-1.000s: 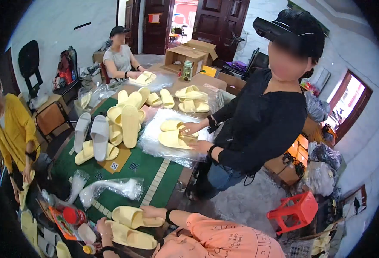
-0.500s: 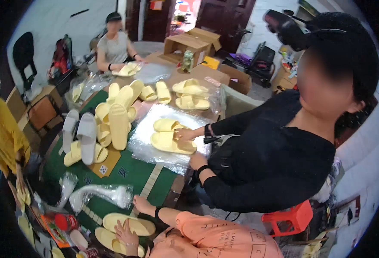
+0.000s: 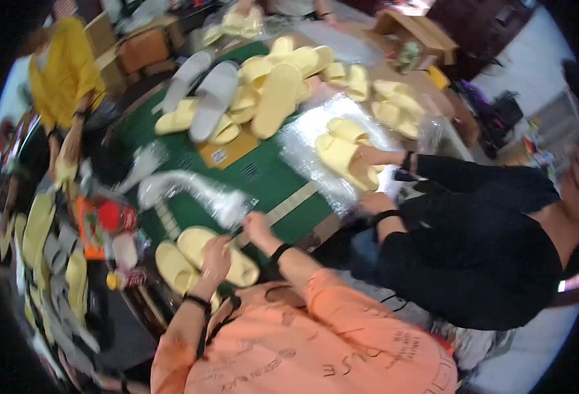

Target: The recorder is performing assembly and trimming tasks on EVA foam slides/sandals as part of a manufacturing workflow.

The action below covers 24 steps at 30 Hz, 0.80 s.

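Green-topped table (image 3: 263, 180), crowded workroom. Left hand (image 3: 216, 253): fingers curled, resting on pale yellow slipper pair (image 3: 204, 259) at near table edge. Right hand (image 3: 256, 225): fingers pinched on edge of clear plastic bag (image 3: 191, 190), just beyond slippers. Person in black (image 3: 473, 256) opposite, hands on further yellow slippers (image 3: 345, 154) atop plastic sheet.

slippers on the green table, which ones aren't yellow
The pair of grey foam slippers lying on top of the heap at the far left of the green table; every other slipper there is pale yellow.
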Tool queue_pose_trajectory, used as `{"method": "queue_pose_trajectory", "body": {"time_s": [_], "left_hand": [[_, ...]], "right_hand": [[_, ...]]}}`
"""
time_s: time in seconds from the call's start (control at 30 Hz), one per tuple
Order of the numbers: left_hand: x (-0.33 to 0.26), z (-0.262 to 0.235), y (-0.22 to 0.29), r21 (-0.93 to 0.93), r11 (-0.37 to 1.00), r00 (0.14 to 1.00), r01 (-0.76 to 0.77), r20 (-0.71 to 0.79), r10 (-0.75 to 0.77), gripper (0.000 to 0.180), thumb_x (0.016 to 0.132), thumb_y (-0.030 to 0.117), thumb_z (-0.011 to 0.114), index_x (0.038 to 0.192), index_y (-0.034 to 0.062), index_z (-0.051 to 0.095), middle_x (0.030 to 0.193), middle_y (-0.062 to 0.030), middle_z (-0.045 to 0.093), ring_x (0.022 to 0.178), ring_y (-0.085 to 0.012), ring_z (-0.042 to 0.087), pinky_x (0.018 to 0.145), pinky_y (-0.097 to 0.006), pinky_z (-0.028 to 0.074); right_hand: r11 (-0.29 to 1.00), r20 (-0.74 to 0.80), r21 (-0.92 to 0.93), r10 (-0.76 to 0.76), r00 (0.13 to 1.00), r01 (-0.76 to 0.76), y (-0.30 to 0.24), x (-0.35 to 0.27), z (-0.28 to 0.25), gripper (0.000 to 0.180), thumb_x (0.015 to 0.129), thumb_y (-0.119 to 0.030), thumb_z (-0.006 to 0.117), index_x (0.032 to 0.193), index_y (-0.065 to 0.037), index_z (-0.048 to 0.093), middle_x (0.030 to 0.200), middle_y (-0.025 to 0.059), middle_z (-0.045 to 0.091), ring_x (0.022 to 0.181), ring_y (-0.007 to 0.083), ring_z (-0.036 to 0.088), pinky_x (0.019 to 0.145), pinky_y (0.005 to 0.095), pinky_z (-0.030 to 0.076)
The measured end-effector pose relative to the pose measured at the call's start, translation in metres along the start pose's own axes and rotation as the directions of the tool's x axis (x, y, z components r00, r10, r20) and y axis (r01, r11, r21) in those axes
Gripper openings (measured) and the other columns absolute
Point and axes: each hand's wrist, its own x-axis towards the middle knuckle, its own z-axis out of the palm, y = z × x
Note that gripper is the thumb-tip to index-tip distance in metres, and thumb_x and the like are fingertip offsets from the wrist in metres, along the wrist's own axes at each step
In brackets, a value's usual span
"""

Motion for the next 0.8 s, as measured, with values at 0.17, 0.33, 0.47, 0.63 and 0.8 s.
{"method": "queue_pose_trajectory", "body": {"time_s": [0.17, 0.33, 0.47, 0.63, 0.8], "left_hand": [[0.036, 0.033, 0.008, -0.41, 0.702, 0.795, 0.582, 0.466, -0.387, 0.023, 0.076, 0.011, 0.054, 0.098, 0.0057, 0.055, 0.081, -0.0091, 0.06, 0.066, -0.0167, 0.057, 0.061, -0.026, 0.046], [0.051, 0.06, 0.004, -0.399, 0.599, 0.692, 0.694, 0.598, -0.404, 0.015, 0.077, 0.013, 0.053, 0.088, 0.0022, 0.055, 0.073, -0.0059, 0.056, 0.064, -0.0161, 0.057, 0.058, -0.025, 0.048], [0.059, 0.069, 0.018, -0.585, 0.072, 0.512, 0.808, 0.637, -0.577, 0.011, 0.077, 0.012, 0.052, 0.077, 0.0013, 0.054, 0.065, -0.0074, 0.052, 0.055, -0.0179, 0.053, 0.049, -0.029, 0.047], [0.049, 0.061, 0.005, -0.534, 0.563, 0.776, 0.631, 0.447, -0.445, 0.013, 0.074, 0.013, 0.051, 0.074, 0.0011, 0.056, 0.063, -0.0112, 0.054, 0.053, -0.0215, 0.054, 0.05, -0.032, 0.047], [0.016, 0.049, -0.001, -0.292, 0.917, 0.936, 0.273, 0.301, -0.183, 0.023, 0.078, 0.017, 0.038, 0.075, 0.0046, 0.057, 0.079, -0.0175, 0.057, 0.078, -0.0313, 0.054, 0.067, -0.041, 0.043]], "right_hand": [[0.989, 0.249, 0.059, 0.12, 0.961, -0.139, 0.007, -0.001, -0.035, 0.018, 0.076, -0.012, 0.054, 0.066, 0.003, 0.053, 0.056, 0.0093, 0.056, 0.047, 0.0138, 0.055, 0.043, 0.027, 0.045], [0.973, 0.404, 0.08, 0.166, 0.9, -0.216, -0.019, -0.036, -0.07, 0.017, 0.078, -0.013, 0.051, 0.067, 0.0, 0.052, 0.06, 0.0062, 0.055, 0.051, 0.0104, 0.051, 0.044, 0.0224, 0.04], [0.93, 0.576, 0.194, 0.149, 0.804, -0.312, -0.032, -0.063, -0.095, 0.02, 0.081, -0.019, 0.048, 0.073, -0.002, 0.054, 0.059, 0.0053, 0.054, 0.051, 0.0113, 0.051, 0.048, 0.0237, 0.04], [0.807, 0.634, 0.307, 0.222, 0.741, -0.505, -0.035, -0.048, -0.09, 0.026, 0.086, -0.027, 0.042, 0.083, -0.005, 0.056, 0.074, 0.0037, 0.057, 0.065, 0.0097, 0.052, 0.06, 0.0231, 0.042], [0.769, 0.718, 0.283, 0.227, 0.658, -0.573, -0.04, -0.004, -0.024, 0.018, 0.075, -0.022, 0.055, 0.071, -0.005, 0.058, 0.062, 0.0033, 0.054, 0.055, 0.0123, 0.05, 0.047, 0.0273, 0.041]]}}
